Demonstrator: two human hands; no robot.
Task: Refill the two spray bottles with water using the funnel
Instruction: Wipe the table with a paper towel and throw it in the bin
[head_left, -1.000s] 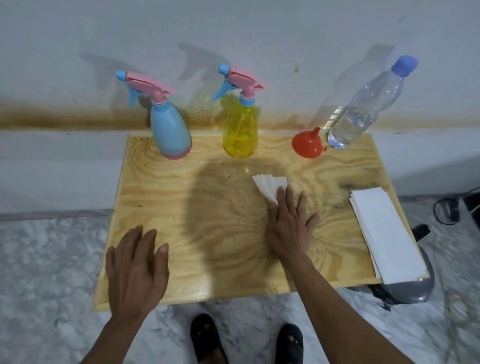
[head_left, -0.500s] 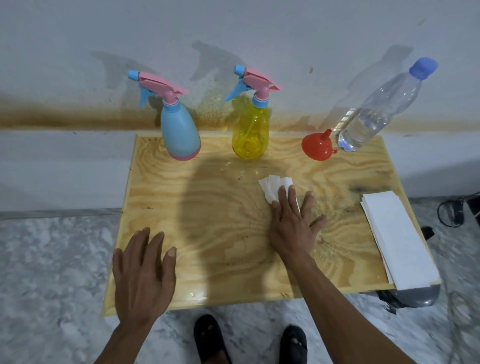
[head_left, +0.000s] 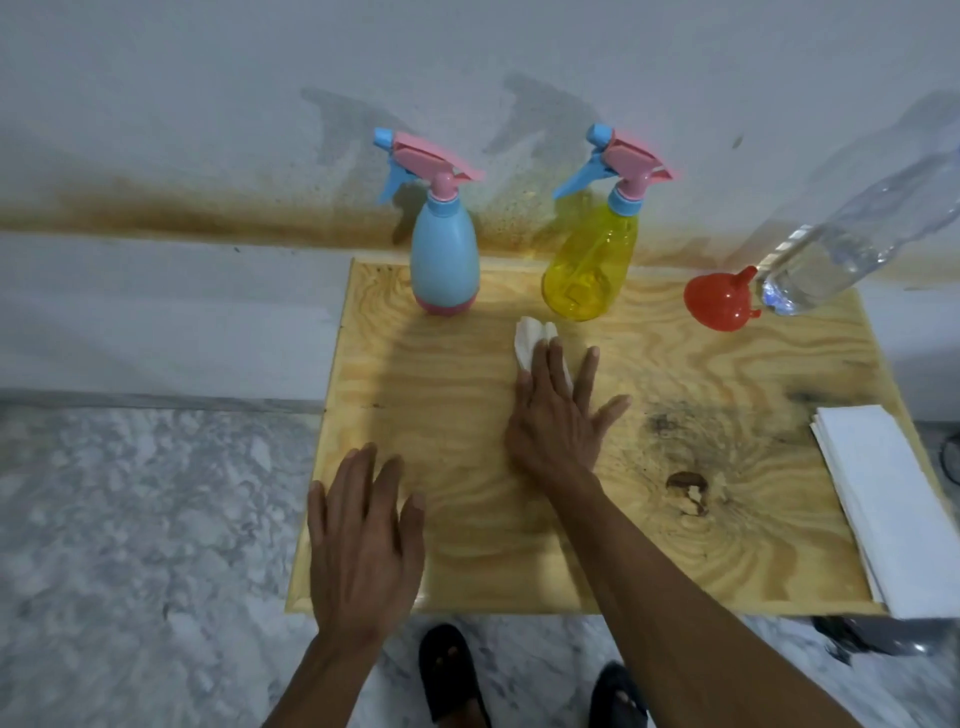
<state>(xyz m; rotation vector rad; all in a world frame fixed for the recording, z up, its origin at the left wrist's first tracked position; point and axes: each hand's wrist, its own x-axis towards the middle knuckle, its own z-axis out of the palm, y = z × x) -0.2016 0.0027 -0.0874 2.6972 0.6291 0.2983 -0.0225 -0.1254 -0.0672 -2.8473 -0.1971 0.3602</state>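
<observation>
The right hand (head_left: 558, 415) is pressing flat fingers on a tissue (head_left: 530, 338), the left hand (head_left: 363, 545) is resting flat on the bench (head_left: 675, 561), and the yellow spray bottle (head_left: 589, 265) is standing at 12 o'clock, nearest the right hand.

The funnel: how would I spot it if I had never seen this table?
Start at the wooden table against the wall and look along its far edge, past the blue spray bottle and the yellow spray bottle. The funnel lies beside the clear water bottle near the right corner. It is the only red thing, small and round with a short spout.
</observation>
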